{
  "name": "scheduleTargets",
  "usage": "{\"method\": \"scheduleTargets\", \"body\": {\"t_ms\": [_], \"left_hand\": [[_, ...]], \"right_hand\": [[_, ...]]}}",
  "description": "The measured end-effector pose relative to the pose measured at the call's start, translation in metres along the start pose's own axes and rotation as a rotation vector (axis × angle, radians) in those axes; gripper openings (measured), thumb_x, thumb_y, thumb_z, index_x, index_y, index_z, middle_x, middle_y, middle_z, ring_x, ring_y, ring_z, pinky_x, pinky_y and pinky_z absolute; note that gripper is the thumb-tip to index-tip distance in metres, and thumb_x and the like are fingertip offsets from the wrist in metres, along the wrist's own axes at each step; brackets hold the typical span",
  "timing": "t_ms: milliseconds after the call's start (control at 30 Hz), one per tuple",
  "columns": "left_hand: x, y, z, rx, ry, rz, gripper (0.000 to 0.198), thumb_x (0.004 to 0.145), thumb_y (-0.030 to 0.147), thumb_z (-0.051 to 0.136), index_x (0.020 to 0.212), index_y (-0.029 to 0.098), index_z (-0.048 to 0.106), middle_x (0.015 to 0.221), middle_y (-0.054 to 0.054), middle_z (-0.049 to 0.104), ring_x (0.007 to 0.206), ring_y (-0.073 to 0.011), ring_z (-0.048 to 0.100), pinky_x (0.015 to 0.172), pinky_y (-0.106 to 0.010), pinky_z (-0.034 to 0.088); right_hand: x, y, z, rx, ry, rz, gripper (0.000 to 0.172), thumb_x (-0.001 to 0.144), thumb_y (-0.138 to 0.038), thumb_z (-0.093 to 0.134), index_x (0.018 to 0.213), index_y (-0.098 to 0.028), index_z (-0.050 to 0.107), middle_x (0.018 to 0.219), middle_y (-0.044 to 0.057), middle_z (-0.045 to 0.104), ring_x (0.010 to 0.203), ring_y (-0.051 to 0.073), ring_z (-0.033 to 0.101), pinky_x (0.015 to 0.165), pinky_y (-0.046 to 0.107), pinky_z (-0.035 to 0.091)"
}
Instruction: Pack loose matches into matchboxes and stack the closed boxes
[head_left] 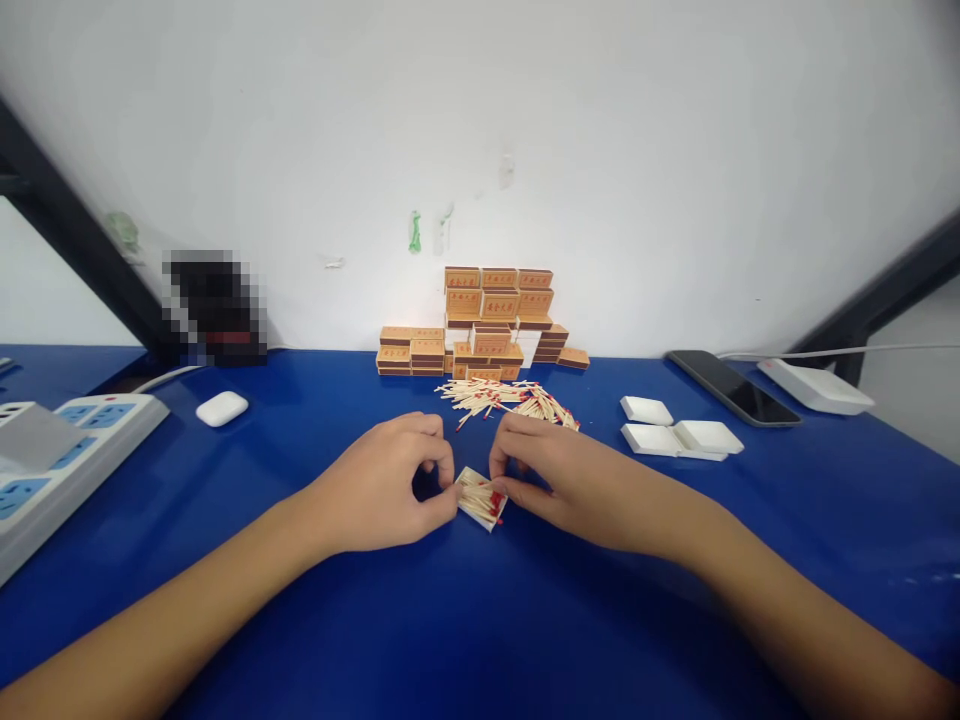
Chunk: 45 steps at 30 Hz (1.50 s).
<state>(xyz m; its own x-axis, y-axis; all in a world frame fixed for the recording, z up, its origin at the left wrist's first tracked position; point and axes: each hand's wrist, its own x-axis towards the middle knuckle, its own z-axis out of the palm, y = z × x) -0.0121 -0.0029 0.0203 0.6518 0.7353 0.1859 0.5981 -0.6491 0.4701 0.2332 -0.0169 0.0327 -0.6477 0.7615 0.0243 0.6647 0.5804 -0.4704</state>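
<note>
A small white matchbox tray (480, 497) filled with red-tipped matches lies on the blue table (465, 620) between my hands. My left hand (390, 480) pinches the tray's left end, fingers curled. My right hand (547, 465) has its fingers curled at the tray's right side, touching it. Just beyond the hands lies a loose pile of matches (510, 398). Behind that, against the white wall, stands a stack of orange matchboxes (484, 325).
Empty white trays (679, 430) lie to the right, with a black phone (731, 388) and a white box (814, 385) behind them. At the left are a white power strip (67, 450) and a white earbud case (221, 408).
</note>
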Motion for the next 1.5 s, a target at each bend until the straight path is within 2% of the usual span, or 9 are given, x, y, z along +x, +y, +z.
{"method": "scheduleTargets", "body": {"t_ms": [200, 367, 600, 800, 967, 1067, 1233, 1367, 1500], "left_hand": [[0.003, -0.007, -0.004, -0.042, -0.007, -0.035, 0.010, 0.088, 0.026, 0.067, 0.080, 0.021, 0.072, 0.083, 0.000, 0.062, 0.077, -0.0149, 0.059, 0.066, -0.030, 0.046], [0.006, -0.013, -0.012, -0.012, 0.081, -0.009, 0.016, 0.094, 0.031, 0.066, 0.083, 0.021, 0.072, 0.083, 0.000, 0.061, 0.075, -0.0142, 0.058, 0.066, -0.030, 0.046], [0.007, -0.011, -0.015, -0.068, 0.183, 0.026, 0.018, 0.099, 0.033, 0.066, 0.088, 0.022, 0.075, 0.088, -0.001, 0.063, 0.078, -0.0142, 0.059, 0.068, -0.029, 0.048], [0.007, -0.005, -0.016, -0.160, 0.093, 0.081, 0.013, 0.097, 0.031, 0.070, 0.090, 0.025, 0.079, 0.091, 0.000, 0.062, 0.082, -0.0141, 0.060, 0.069, -0.027, 0.047], [0.007, -0.014, -0.006, -0.175, 0.039, 0.089, 0.012, 0.100, 0.030, 0.069, 0.098, 0.027, 0.080, 0.092, 0.000, 0.060, 0.084, -0.0140, 0.060, 0.072, -0.028, 0.047], [0.005, -0.018, 0.000, -0.147, 0.012, 0.129, 0.013, 0.101, 0.029, 0.067, 0.103, 0.027, 0.081, 0.097, -0.001, 0.058, 0.088, -0.0148, 0.060, 0.078, -0.029, 0.048], [0.003, -0.011, 0.002, -0.068, 0.055, 0.124, 0.016, 0.099, 0.037, 0.069, 0.100, 0.026, 0.079, 0.100, -0.003, 0.059, 0.091, -0.0175, 0.060, 0.080, -0.032, 0.050], [0.002, -0.002, -0.002, -0.061, 0.073, 0.115, 0.015, 0.093, 0.032, 0.071, 0.105, 0.024, 0.075, 0.102, -0.004, 0.063, 0.096, -0.0207, 0.062, 0.087, -0.037, 0.053], [0.000, 0.003, -0.002, -0.091, 0.019, 0.135, 0.040, 0.082, 0.027, 0.077, 0.121, 0.024, 0.067, 0.119, -0.006, 0.068, 0.115, -0.0263, 0.061, 0.101, -0.043, 0.052]], "right_hand": [[-0.003, 0.001, -0.006, -0.030, 0.047, 0.028, 0.007, 0.100, -0.022, 0.060, 0.094, -0.021, 0.062, 0.105, 0.003, 0.064, 0.090, 0.017, 0.059, 0.077, 0.031, 0.046], [-0.004, -0.001, -0.005, -0.103, 0.129, 0.070, 0.007, 0.094, -0.019, 0.062, 0.088, -0.022, 0.065, 0.099, 0.002, 0.066, 0.085, 0.017, 0.061, 0.074, 0.032, 0.045], [0.001, -0.015, 0.010, -0.229, 0.223, 0.145, 0.007, 0.088, -0.014, 0.063, 0.084, -0.020, 0.065, 0.092, 0.004, 0.068, 0.084, 0.020, 0.063, 0.074, 0.034, 0.045], [-0.001, -0.018, 0.008, -0.204, 0.212, 0.156, 0.006, 0.092, -0.018, 0.063, 0.087, -0.020, 0.067, 0.093, 0.004, 0.069, 0.086, 0.020, 0.065, 0.074, 0.034, 0.046], [-0.009, -0.005, -0.010, -0.226, 0.179, 0.107, 0.009, 0.093, -0.015, 0.060, 0.093, -0.022, 0.066, 0.096, 0.003, 0.067, 0.082, 0.018, 0.062, 0.070, 0.031, 0.042], [-0.011, -0.003, -0.011, -0.222, 0.167, 0.106, 0.009, 0.093, -0.016, 0.059, 0.094, -0.022, 0.065, 0.098, 0.003, 0.067, 0.084, 0.018, 0.061, 0.069, 0.031, 0.041], [-0.007, -0.010, -0.006, -0.190, 0.140, 0.101, 0.009, 0.095, -0.017, 0.059, 0.091, -0.022, 0.065, 0.097, 0.002, 0.068, 0.086, 0.018, 0.061, 0.070, 0.031, 0.041], [-0.004, -0.012, -0.003, -0.145, 0.153, 0.081, 0.011, 0.094, -0.014, 0.060, 0.091, -0.022, 0.067, 0.094, 0.001, 0.068, 0.083, 0.017, 0.061, 0.072, 0.032, 0.042], [-0.002, -0.010, 0.005, -0.138, 0.151, 0.056, 0.007, 0.093, -0.015, 0.064, 0.092, -0.021, 0.067, 0.096, 0.002, 0.067, 0.085, 0.018, 0.062, 0.073, 0.032, 0.043]]}}
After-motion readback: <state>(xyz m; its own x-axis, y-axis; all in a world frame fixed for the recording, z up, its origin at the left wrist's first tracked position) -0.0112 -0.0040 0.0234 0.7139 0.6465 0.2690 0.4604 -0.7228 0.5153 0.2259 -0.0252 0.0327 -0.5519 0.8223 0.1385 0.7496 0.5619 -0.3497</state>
